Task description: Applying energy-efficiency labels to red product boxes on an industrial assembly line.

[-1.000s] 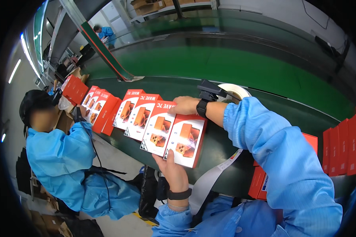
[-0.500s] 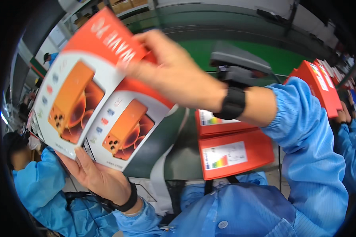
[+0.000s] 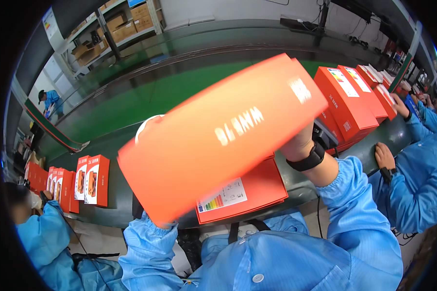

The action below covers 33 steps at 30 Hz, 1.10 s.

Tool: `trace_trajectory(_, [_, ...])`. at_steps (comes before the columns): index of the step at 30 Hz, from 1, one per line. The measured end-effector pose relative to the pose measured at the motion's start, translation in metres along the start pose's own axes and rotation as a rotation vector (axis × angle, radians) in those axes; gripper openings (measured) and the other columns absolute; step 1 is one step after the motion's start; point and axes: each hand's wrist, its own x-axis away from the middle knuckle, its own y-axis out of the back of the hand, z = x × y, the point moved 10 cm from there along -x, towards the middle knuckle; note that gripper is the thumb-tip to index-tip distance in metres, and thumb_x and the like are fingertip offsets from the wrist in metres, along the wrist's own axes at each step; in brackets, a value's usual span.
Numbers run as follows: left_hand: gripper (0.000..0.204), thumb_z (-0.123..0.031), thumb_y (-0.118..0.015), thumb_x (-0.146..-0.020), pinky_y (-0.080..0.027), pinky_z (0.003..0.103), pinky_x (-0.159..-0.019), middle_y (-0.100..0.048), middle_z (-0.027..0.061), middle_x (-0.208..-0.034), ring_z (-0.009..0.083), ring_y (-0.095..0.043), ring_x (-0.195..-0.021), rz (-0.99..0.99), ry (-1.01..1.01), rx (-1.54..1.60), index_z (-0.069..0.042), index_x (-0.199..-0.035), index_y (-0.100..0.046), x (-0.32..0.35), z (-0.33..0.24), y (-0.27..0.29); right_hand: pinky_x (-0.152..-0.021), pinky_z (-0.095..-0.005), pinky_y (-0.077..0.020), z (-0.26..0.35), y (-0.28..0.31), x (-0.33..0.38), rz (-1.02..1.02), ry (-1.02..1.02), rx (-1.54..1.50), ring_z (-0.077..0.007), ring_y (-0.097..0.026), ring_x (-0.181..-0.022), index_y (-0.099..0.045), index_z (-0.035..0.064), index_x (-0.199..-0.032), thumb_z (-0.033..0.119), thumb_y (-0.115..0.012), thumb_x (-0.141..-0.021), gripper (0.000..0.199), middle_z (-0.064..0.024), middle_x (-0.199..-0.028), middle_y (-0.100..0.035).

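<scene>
Red box (image 3: 209, 145) raised above bench (image 3: 298, 186); right hand (image 3: 298, 144) at its right end, left hand hidden; fingers' closure cannot be told. Probably light, stiff, smooth card; best held at both ends.

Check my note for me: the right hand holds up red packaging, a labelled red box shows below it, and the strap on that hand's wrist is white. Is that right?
Not quite: the strap is black, not white, as the head view shows. The right hand does hold up red packaging, and a labelled red box shows below it.
</scene>
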Motion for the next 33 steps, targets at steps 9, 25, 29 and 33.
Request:
trace_trajectory(9, [0.046,-0.002,-0.045,-0.062,-0.024,0.053,-0.103,-0.036,0.0269,-0.129,0.0452,-0.030,-0.126,-0.200,0.086,0.422,-0.001,-0.106,-0.058,-0.023,-0.038,0.047,-0.102,-0.0439,-0.0266,0.026,-0.018,0.031,0.121,0.340,0.265,-0.0313,-0.038,-0.122,-0.053,0.0028,-0.092,0.010,-0.057,-0.075,0.019,-0.0132,-0.112,-0.048])
trace_trajectory(25, [0.035,-0.017,-0.052,-0.080,-0.020,0.057,-0.104,-0.056,0.0152,-0.099,0.0312,-0.051,-0.102,0.041,0.161,0.778,0.000,-0.111,-0.050,-0.027,-0.025,0.028,-0.083,-0.0283,-0.0404,0.019,0.030,0.019,0.027,0.204,0.493,-0.0165,-0.049,-0.089,-0.050,0.0001,-0.102,0.000,-0.060,-0.074,0.029,-0.0101,-0.098,-0.048])
trace_trajectory(29, [0.056,-0.025,-0.050,-0.084,-0.019,0.051,-0.107,-0.038,0.0255,-0.132,0.0336,-0.038,-0.124,0.115,0.147,0.879,0.004,-0.130,-0.034,-0.008,-0.034,0.040,-0.098,-0.0374,-0.0311,-0.009,0.005,0.029,0.201,-0.017,0.744,-0.0274,-0.036,-0.120,-0.047,0.0062,-0.115,0.018,-0.061,-0.079,0.041,-0.0130,-0.125,-0.038])
trace_trajectory(33, [0.073,-0.032,-0.049,-0.086,-0.017,0.053,-0.107,-0.024,0.0267,-0.140,0.0413,-0.024,-0.130,0.102,0.643,0.849,0.002,-0.140,-0.014,-0.011,-0.040,0.011,-0.100,-0.0382,-0.0285,-0.015,0.028,0.052,0.172,-0.177,0.591,-0.0287,-0.035,-0.121,-0.044,0.0045,-0.117,0.028,-0.055,-0.085,0.041,-0.0153,-0.131,-0.032])
